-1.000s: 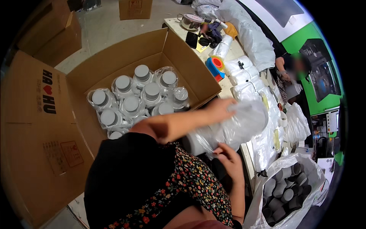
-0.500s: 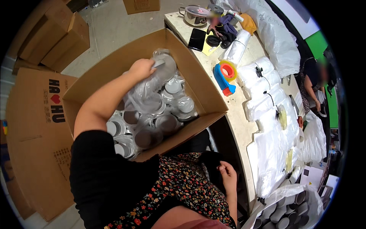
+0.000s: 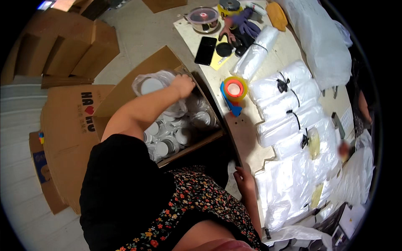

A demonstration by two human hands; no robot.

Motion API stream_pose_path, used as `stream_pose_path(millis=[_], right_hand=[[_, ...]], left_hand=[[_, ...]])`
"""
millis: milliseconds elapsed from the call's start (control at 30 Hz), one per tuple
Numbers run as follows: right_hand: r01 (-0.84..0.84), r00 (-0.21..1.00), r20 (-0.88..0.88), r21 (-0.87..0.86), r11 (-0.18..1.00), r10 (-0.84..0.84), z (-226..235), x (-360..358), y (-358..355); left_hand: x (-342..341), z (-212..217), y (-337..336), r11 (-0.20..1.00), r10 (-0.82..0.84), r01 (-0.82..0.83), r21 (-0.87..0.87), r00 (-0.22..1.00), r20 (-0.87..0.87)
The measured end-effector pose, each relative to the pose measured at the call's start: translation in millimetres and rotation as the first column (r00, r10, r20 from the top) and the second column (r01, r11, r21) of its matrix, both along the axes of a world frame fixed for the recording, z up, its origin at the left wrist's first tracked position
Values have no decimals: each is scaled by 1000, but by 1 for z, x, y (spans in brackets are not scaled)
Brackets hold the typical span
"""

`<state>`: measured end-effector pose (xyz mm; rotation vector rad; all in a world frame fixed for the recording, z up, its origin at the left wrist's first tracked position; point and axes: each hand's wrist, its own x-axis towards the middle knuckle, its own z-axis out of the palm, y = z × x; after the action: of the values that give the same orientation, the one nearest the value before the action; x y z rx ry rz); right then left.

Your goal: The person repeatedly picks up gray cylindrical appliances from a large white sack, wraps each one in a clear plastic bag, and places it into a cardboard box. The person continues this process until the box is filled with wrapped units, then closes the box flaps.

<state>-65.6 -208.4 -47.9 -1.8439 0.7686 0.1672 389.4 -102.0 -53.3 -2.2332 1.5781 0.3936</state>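
Note:
My left arm reaches across an open cardboard box [image 3: 138, 77]. My left hand [image 3: 183, 85] is at the box's far right side, close to the wall, its fingers curled down and the tips hidden. Left of my forearm lies a round grey-white lid or cup [image 3: 151, 86] in a clear plastic bag. Several bagged grey cups [image 3: 183, 136] fill the box below my arm. My right hand [image 3: 245, 183] hangs by the table's near edge with its fingers loosely bent and apart, and nothing shows in it.
The table [image 3: 247, 144] on the right bears stacked clear plastic bags [image 3: 289, 113], a tape dispenser [image 3: 234, 92], a phone [image 3: 205, 50], a lidded pot [image 3: 203, 19] and gloves [image 3: 245, 25]. Cardboard boxes [image 3: 63, 46] stand at the left. A person's arm [image 3: 364, 106] shows at the far right.
The view has shifted. My left hand has moved from the bagged item at the box's far end toward its right wall. That bagged item now lies left of my forearm.

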Motion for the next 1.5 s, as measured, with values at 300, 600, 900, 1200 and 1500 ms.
stream_pose_path(millis=[300,600,900,1200,1500], right_hand=[[-217,967,151,78,973,204,37,99,-14],[-447,724,409,-335,829,556,80,260,100],[-360,386,199,-867,345,901,-10,491,332],[-537,365,-320,-840,-83,874,-5,608,301],[-304,622,-107,-946,113,776,-13,736,219]], left_hand=[[-146,22,172,713,552,-701,10,552,-625],[-68,-20,261,635,581,-767,-92,552,-598],[-48,10,340,776,221,-582,-244,613,-759],[61,29,645,116,914,-807,-579,315,-256],[61,-31,612,-309,731,-918,-247,-64,-679]])
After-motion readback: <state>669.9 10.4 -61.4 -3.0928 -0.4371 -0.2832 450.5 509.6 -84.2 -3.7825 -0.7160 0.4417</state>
